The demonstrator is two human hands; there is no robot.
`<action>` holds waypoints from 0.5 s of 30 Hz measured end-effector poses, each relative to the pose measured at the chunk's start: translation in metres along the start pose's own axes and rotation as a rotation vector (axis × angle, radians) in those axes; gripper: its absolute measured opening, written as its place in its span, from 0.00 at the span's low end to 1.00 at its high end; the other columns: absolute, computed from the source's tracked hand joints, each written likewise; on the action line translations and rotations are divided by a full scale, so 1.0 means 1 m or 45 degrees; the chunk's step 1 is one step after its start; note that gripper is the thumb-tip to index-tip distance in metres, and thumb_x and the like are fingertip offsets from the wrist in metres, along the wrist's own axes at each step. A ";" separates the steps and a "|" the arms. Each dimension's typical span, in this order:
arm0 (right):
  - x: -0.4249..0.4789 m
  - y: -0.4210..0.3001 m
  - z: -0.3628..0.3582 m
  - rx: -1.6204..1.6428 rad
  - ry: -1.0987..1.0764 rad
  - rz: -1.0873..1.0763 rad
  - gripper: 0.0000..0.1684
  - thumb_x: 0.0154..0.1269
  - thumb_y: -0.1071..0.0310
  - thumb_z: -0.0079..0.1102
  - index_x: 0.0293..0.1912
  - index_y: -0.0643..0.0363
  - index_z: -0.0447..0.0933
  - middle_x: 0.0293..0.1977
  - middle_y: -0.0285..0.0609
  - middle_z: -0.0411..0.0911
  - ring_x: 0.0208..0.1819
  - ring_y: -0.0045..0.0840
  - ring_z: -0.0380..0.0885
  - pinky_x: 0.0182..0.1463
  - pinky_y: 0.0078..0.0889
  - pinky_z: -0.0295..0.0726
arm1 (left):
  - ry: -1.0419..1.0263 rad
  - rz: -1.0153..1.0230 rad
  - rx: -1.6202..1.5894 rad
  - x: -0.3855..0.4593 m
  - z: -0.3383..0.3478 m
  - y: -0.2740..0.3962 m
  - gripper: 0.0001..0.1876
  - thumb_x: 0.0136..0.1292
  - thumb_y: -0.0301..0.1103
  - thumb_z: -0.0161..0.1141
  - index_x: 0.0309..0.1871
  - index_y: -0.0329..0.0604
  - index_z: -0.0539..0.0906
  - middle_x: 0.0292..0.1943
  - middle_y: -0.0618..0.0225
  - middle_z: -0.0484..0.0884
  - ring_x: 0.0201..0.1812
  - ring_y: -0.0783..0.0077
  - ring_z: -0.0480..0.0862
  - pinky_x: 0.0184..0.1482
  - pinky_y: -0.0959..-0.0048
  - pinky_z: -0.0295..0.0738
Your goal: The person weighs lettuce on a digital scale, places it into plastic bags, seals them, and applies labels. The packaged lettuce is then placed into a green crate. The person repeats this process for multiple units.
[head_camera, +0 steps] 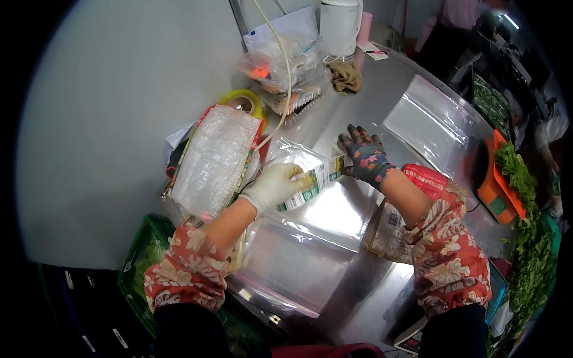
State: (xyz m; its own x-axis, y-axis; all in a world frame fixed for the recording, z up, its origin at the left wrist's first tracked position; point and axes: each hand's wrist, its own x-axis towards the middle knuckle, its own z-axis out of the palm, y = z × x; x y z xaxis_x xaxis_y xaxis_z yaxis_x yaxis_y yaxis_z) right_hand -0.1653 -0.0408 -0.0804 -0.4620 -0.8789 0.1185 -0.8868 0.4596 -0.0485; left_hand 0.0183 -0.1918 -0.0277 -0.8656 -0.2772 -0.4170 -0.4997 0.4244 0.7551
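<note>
My left hand [280, 185], in a pale glove, has its thumb and fingers closed on a strip of green and white printed labels [313, 183]. Under the strip and beside the hand lies a clear plastic bag [291, 150]. My right hand [367, 156], in a dark floral glove, is spread with fingers apart at the right end of the labels, by a roll [336, 145] that it partly hides. Nearer to me, a stack of clear plastic bags [300, 264] lies on the metal table [340, 201].
A woven sack [215, 156] and yellow tape roll [257, 105] are at left. More clear bags [429, 121] lie at upper right. An orange scale [497, 188] holds leafy greens [515, 165]. A brown cloth [346, 76], a white cable [286, 58] and a green crate [143, 250] surround the workspace.
</note>
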 end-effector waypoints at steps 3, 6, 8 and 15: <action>-0.017 0.009 -0.015 0.052 -0.224 0.132 0.45 0.49 0.56 0.64 0.65 0.49 0.56 0.65 0.48 0.55 0.67 0.43 0.55 0.62 0.56 0.59 | -0.078 0.168 0.018 -0.032 0.019 -0.009 0.20 0.59 0.45 0.62 0.47 0.37 0.80 0.33 0.61 0.84 0.32 0.75 0.82 0.36 0.74 0.76; -0.036 0.016 -0.017 -0.015 -0.262 0.161 0.45 0.49 0.60 0.62 0.67 0.47 0.55 0.65 0.49 0.55 0.67 0.42 0.55 0.61 0.50 0.62 | -0.205 0.222 0.254 -0.065 0.042 -0.009 0.16 0.60 0.43 0.61 0.43 0.40 0.82 0.31 0.61 0.84 0.31 0.73 0.82 0.35 0.74 0.75; -0.043 0.013 -0.012 -0.092 -0.088 0.044 0.42 0.49 0.65 0.59 0.66 0.44 0.58 0.64 0.50 0.57 0.65 0.42 0.58 0.59 0.46 0.65 | -0.188 0.297 0.144 -0.084 0.054 -0.015 0.14 0.60 0.42 0.60 0.40 0.40 0.82 0.29 0.61 0.83 0.31 0.70 0.83 0.35 0.73 0.75; -0.014 -0.013 -0.013 0.031 -0.352 0.036 0.26 0.47 0.64 0.62 0.51 0.47 0.76 0.54 0.49 0.70 0.56 0.41 0.70 0.56 0.40 0.71 | -0.258 0.431 0.270 -0.135 0.055 -0.028 0.13 0.60 0.38 0.61 0.41 0.37 0.82 0.30 0.60 0.84 0.31 0.70 0.83 0.35 0.74 0.75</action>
State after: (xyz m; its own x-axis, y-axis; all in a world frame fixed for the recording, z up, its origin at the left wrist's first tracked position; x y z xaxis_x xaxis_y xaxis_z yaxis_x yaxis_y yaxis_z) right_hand -0.1466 -0.0325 -0.0683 -0.4691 -0.8689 -0.1580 -0.8721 0.4840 -0.0720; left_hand 0.1473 -0.1195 -0.0206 -0.9598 0.0735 -0.2708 -0.1642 0.6356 0.7544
